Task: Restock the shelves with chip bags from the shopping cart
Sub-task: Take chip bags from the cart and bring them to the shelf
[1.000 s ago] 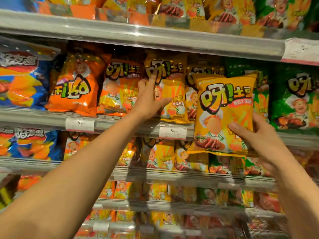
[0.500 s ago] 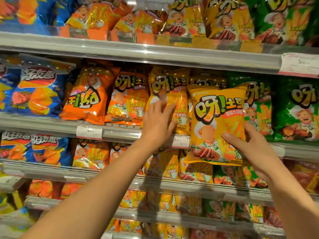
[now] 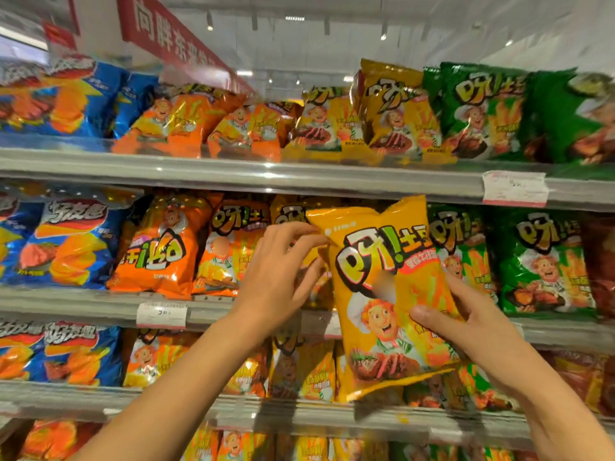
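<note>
Yellow chip bag (image 3: 392, 294): light, puffy, slippery, crushable. Right hand (image 3: 466, 324) grips its 4 o'clock edge; left hand (image 3: 279, 277) pinches the 11 o'clock corner; best held by seams

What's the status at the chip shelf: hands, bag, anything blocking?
Right hand grips yellow chip bag low. Left hand pinches its top corner. Bag off shelf, in front of yellow row; slot crowded.
</note>
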The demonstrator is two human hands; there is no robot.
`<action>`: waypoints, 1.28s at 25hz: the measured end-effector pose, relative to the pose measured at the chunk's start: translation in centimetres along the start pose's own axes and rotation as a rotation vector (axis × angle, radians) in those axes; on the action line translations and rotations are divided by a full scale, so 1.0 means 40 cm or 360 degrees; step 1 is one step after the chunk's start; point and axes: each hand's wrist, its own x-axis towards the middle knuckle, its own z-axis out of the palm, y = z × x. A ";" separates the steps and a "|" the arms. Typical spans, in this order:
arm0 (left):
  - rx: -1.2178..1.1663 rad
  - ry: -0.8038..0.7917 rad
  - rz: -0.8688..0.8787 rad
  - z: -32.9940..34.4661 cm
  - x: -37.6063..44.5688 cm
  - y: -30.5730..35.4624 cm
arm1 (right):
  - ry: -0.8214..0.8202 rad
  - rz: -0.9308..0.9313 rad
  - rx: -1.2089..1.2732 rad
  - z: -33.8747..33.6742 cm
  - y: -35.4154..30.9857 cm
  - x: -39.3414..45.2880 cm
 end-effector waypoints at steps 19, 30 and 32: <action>0.0406 0.0107 -0.0182 -0.072 0.216 -0.120 | 0.0199 -0.0413 0.0482 0.022 -0.368 0.354; 0.0428 0.0116 -0.0254 -0.057 0.220 -0.122 | 0.0125 0.0256 0.0313 -0.009 -0.354 0.632; 0.0441 0.0145 -0.0256 -0.049 0.220 -0.127 | 0.0096 0.0287 0.0398 -0.013 -0.356 0.630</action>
